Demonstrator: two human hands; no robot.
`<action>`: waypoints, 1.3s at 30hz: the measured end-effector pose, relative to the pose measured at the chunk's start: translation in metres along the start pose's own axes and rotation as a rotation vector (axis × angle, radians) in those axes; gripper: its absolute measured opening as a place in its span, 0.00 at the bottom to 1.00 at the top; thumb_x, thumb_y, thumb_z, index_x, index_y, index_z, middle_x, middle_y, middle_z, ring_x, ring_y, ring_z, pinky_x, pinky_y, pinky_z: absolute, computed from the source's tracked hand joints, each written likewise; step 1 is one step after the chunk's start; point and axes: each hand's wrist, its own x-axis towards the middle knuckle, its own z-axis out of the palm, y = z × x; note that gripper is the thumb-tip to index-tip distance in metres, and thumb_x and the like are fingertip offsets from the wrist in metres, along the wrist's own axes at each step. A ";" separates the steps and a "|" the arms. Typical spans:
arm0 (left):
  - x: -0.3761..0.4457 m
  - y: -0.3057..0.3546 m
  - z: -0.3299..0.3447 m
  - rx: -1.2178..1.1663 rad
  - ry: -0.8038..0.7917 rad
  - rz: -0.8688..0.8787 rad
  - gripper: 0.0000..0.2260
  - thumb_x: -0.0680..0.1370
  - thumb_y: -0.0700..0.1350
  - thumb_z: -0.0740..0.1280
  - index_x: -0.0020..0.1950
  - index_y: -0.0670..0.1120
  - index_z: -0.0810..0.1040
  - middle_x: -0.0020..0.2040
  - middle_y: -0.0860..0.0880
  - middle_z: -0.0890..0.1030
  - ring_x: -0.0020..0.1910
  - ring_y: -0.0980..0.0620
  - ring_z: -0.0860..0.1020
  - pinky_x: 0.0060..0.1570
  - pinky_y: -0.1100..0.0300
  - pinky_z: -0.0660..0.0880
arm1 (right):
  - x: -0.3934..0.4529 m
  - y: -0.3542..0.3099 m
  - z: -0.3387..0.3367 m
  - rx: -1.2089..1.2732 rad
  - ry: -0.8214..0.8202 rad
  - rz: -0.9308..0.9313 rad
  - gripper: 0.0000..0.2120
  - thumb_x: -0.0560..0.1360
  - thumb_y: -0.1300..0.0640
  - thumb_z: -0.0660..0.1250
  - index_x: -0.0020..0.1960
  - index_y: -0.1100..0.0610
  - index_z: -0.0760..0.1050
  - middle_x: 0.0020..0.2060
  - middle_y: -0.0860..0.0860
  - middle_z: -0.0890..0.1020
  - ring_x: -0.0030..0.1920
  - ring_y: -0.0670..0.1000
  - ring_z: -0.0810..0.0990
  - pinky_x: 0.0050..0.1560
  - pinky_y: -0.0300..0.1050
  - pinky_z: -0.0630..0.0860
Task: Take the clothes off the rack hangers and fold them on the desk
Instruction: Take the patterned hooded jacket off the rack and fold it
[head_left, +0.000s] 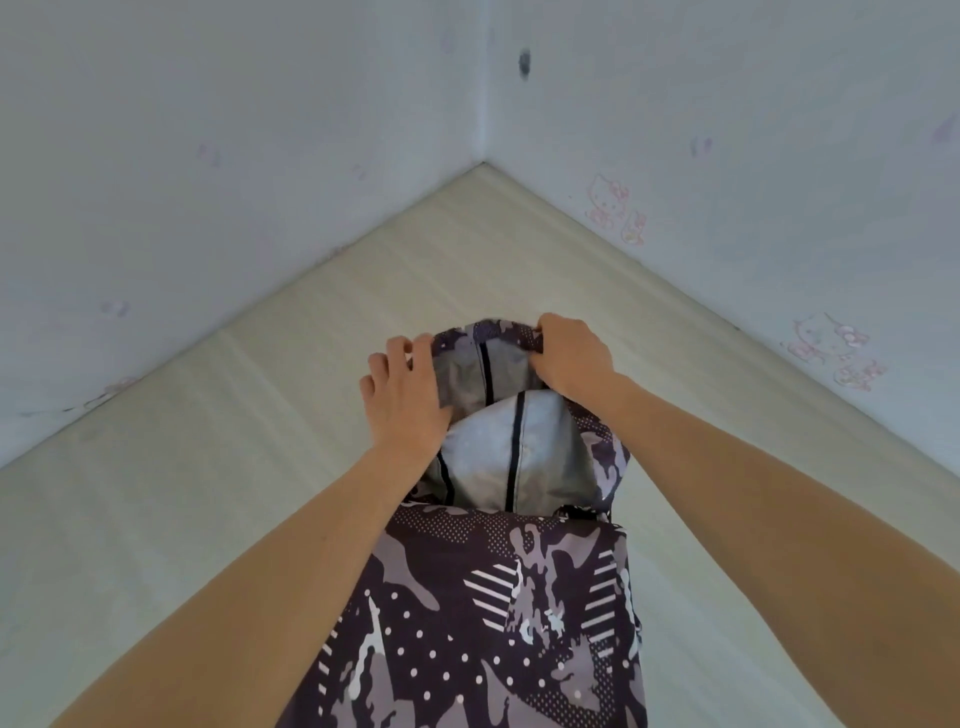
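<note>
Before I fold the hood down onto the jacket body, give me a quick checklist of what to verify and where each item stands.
1. Left hand on the hood: ok, fingers at its left edge, thumb against the lining.
2. Right hand on the hood: ok, fingers curled round its right top edge.
3. Camo jacket off the hanger and lying on the desk: ok, no hanger in view.
4. Jacket body flat and squared: cannot tell, its lower part runs out of frame.
5. Hood lining smooth: not ok, it bulges open with creases.
6. Room on the desk beyond the hood: ok, bare surface up to the wall corner.
</note>
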 end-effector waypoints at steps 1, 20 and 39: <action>0.003 -0.001 -0.004 -0.042 -0.014 -0.037 0.39 0.70 0.49 0.75 0.74 0.50 0.57 0.67 0.43 0.64 0.61 0.41 0.68 0.57 0.49 0.70 | 0.000 -0.002 -0.006 0.082 0.092 0.000 0.07 0.77 0.60 0.61 0.54 0.60 0.69 0.43 0.54 0.74 0.42 0.56 0.75 0.39 0.48 0.70; 0.028 -0.028 -0.102 -1.114 -0.696 -0.285 0.54 0.58 0.80 0.57 0.76 0.48 0.62 0.72 0.44 0.70 0.69 0.44 0.69 0.71 0.43 0.62 | -0.129 -0.037 -0.075 0.556 0.431 -0.447 0.05 0.74 0.57 0.58 0.48 0.54 0.63 0.49 0.54 0.71 0.43 0.46 0.71 0.44 0.36 0.70; -0.033 -0.004 -0.171 -1.061 -0.349 0.121 0.04 0.76 0.39 0.70 0.46 0.46 0.83 0.46 0.46 0.84 0.48 0.50 0.81 0.59 0.52 0.77 | -0.189 -0.021 -0.059 0.077 0.082 -0.076 0.52 0.67 0.43 0.75 0.78 0.50 0.46 0.71 0.57 0.61 0.69 0.59 0.62 0.69 0.61 0.62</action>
